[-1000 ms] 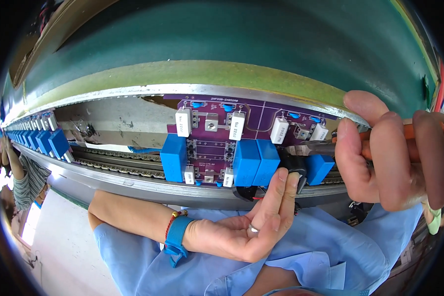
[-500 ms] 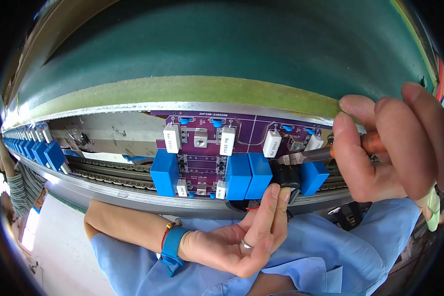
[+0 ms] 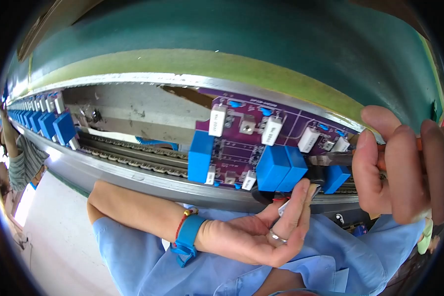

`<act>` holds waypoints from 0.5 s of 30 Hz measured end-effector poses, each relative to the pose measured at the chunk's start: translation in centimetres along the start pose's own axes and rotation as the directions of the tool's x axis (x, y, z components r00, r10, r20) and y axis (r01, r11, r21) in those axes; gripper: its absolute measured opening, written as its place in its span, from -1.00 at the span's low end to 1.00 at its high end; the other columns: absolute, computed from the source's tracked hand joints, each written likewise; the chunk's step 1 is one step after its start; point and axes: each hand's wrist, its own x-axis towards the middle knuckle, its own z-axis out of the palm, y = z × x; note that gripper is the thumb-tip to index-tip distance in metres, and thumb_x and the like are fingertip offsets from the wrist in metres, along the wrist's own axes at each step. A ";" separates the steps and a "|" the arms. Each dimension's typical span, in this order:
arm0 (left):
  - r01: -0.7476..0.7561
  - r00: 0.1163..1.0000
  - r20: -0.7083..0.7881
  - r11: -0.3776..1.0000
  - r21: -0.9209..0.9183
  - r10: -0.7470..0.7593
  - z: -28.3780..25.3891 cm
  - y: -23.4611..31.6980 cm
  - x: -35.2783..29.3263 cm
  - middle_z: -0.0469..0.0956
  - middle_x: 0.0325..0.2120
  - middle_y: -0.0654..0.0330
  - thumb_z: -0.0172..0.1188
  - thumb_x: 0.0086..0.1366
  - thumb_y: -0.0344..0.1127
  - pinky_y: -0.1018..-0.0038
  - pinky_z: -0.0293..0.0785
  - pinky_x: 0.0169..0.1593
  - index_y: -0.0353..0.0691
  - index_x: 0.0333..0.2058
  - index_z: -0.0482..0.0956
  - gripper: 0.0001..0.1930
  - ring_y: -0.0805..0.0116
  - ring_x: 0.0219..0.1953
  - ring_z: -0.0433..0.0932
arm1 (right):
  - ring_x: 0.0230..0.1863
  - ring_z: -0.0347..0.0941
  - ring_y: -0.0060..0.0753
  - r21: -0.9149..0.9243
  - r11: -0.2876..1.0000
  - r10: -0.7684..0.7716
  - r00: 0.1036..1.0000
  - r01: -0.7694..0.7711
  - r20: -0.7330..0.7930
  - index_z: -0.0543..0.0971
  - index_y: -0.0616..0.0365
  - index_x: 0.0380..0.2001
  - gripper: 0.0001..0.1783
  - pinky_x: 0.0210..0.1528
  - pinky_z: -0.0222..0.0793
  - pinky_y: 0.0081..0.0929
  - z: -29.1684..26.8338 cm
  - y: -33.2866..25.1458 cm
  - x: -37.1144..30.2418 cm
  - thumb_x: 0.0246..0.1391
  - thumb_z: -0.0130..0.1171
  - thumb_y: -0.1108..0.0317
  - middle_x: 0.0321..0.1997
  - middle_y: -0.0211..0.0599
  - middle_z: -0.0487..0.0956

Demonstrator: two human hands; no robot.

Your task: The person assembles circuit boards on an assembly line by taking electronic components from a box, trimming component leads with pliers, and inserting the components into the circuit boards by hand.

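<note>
Cylinder (image 3: 317, 173), black, is sitting near the right end of the purple board (image 3: 237, 157), between the paired blocks (image 3: 273, 168) and the end block (image 3: 336, 178), all three blue. Fingers are partly hiding it. The left hand (image 3: 266, 236), palm up and fingers curled, is bringing its fingertips to the cylinder's near side; whether it is gripping or merely steadying cannot be told. The right hand (image 3: 402, 170) is closing around orange-handled pliers (image 3: 335, 159), whose nose is pointing left, at the cylinder's far edge.

Over the last second the view is turning, the board now appearing farther right and more slanted; whether the board itself is moving cannot be told. The fingers are covering more of the cylinder, while the pliers are staying beside it. Handling of the cylinder is therefore seemingly continuing, neither hand withdrawing.

Outward, the board is lying between the front rail (image 3: 143, 181) and the rear rail (image 3: 177, 79). Farther left, similar boards (image 3: 64, 129) are standing in a row, and a co-worker's striped sleeve (image 3: 20, 170) is showing.
</note>
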 end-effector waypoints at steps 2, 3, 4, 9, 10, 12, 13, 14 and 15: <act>-0.005 1.000 -0.016 1.000 0.002 0.005 -0.2 -0.1 -0.2 0.68 -0.20 0.44 0.07 0.18 -0.38 0.43 0.07 0.20 -0.10 -0.27 0.61 -0.83 0.59 -0.10 0.63 | -0.27 0.32 -0.48 -0.033 0.999 -0.023 1.000 0.024 0.016 0.48 -0.11 -0.16 -0.69 -0.35 0.38 -0.55 -0.6 0.1 -1.1 0.08 0.32 0.12 -0.27 -0.46 0.38; -0.028 0.999 0.020 0.999 -0.017 0.028 -0.1 -0.2 -0.2 0.68 -0.21 0.45 0.08 0.17 -0.37 0.44 0.07 0.18 -0.09 -0.30 0.60 -0.84 0.59 -0.11 0.64 | -0.26 0.32 -0.48 -0.041 0.999 -0.028 0.999 0.029 0.022 0.48 -0.12 -0.16 -0.69 -0.34 0.38 -0.55 2.6 -1.0 7.6 0.08 0.32 0.12 -0.27 -0.46 0.38; -0.045 0.999 0.005 0.998 -0.039 0.045 0.0 -0.4 0.1 0.68 -0.22 0.47 0.08 0.16 -0.35 0.44 0.08 0.17 -0.09 -0.32 0.59 -0.86 0.59 -0.11 0.64 | -0.26 0.32 -0.48 -0.054 0.997 -0.058 0.996 0.062 0.073 0.48 -0.12 -0.16 -0.69 -0.34 0.39 -0.55 2.2 -0.8 11.8 0.08 0.32 0.12 -0.27 -0.46 0.38; -0.163 0.987 0.001 0.985 -0.057 0.163 0.0 -0.7 0.0 0.68 -0.25 0.50 0.08 0.12 -0.29 0.45 0.09 0.13 -0.08 -0.35 0.58 -0.86 0.59 -0.15 0.66 | -0.24 0.32 -0.48 -0.113 0.987 -0.105 0.988 0.118 0.116 0.47 -0.14 -0.14 -0.68 -0.33 0.40 -0.56 0.8 -2.3 18.1 0.09 0.33 0.12 -0.25 -0.46 0.38; -0.078 0.997 -0.010 0.996 -0.036 0.078 0.2 -0.3 0.1 0.68 -0.25 0.51 0.08 0.12 -0.30 0.44 0.09 0.13 -0.08 -0.36 0.58 -0.86 0.59 -0.15 0.66 | -0.39 0.14 -0.49 -0.002 0.996 -0.087 0.983 0.089 0.160 0.44 -0.22 -0.23 -0.67 -0.54 0.20 -0.58 0.4 -1.9 18.5 0.02 0.40 0.18 -0.36 -0.50 0.25; -0.004 1.000 -0.029 0.999 -0.038 0.003 0.3 -0.5 0.3 0.67 -0.27 0.52 0.08 0.11 -0.30 0.43 0.10 0.14 -0.07 -0.36 0.60 -0.85 0.58 -0.16 0.66 | -0.36 0.18 -0.50 -0.046 0.998 -0.032 0.976 0.042 0.218 0.45 -0.22 -0.20 -0.66 -0.55 0.18 -0.62 -0.7 -2.7 18.0 0.01 0.41 0.18 -0.33 -0.49 0.29; -0.011 0.999 -0.032 0.999 -0.038 0.010 0.4 -0.6 0.4 0.67 -0.27 0.52 0.08 0.11 -0.30 0.43 0.10 0.14 -0.07 -0.36 0.60 -0.85 0.58 -0.16 0.66 | -0.34 0.21 -0.50 -0.089 0.996 0.017 0.964 0.007 0.267 0.46 -0.22 -0.17 -0.64 -0.57 0.16 -0.65 -1.1 -3.1 17.9 0.01 0.41 0.17 -0.30 -0.48 0.32; -0.010 0.998 -0.055 0.999 -0.050 0.008 0.4 -0.9 0.4 0.67 -0.28 0.52 0.08 0.12 -0.30 0.43 0.10 0.15 -0.07 -0.35 0.61 -0.84 0.57 -0.17 0.67 | -0.34 0.21 -0.50 -0.093 0.996 0.016 0.961 0.009 0.276 0.46 -0.22 -0.17 -0.64 -0.57 0.16 -0.65 -1.5 -2.9 18.1 0.01 0.41 0.17 -0.30 -0.48 0.32; -0.008 0.997 -0.080 0.998 -0.061 0.003 0.3 -1.1 0.3 0.67 -0.28 0.53 0.08 0.12 -0.30 0.43 0.10 0.15 -0.07 -0.34 0.62 -0.83 0.56 -0.17 0.67 | -0.35 0.21 -0.50 -0.071 0.997 0.031 0.958 -0.012 0.286 0.46 -0.21 -0.17 -0.65 -0.57 0.17 -0.65 -7.8 -1.7 6.2 0.01 0.40 0.17 -0.31 -0.47 0.33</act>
